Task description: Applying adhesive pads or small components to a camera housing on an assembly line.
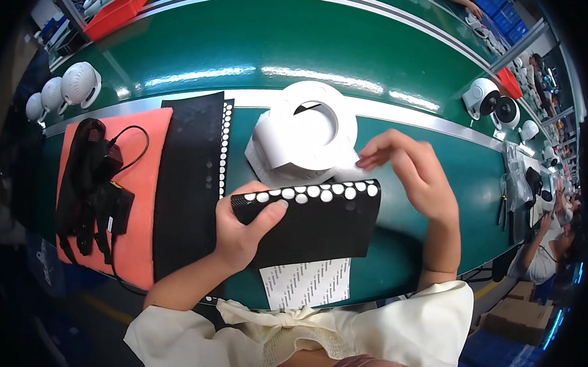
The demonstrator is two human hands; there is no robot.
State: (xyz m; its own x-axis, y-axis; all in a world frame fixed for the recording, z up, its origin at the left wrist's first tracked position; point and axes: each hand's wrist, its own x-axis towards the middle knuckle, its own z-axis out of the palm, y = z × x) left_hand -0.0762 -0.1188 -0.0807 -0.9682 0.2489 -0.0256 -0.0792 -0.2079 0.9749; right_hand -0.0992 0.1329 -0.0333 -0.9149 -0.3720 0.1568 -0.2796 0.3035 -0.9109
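At the far left of the green desk (401, 244), I am seeing a salmon-pink foam mat (140, 190) carrying a tangle of black cables and adapters (91, 192), with three white dome-shaped housings (63, 88) lined up beyond it by the conveyor belt (268, 40). Next to the mat a stack of black sheets (188, 175) is lying flat, a column of white round pads running down its right edge.

In the middle, my left hand (240, 228) is gripping a black sheet of white round stickers (315, 225), fingers wrapped over its left end and thumb pressing on top near the dotted row; the sheet is hovering over the desk's near edge, above a white striped backing sheet (305, 283). I judge it light and flexible, bending easily, best held by a bare edge away from the dots, which look tacky and small.

Behind it a white ring-shaped housing (311, 133) is resting on the desk. My right hand (415, 171) is hanging just right of that ring, fingers narrowly pinched; whether they are holding a sticker I cannot tell.

At far right, more white round units (494, 102) are sitting by the belt, and other workers are bending over the line.
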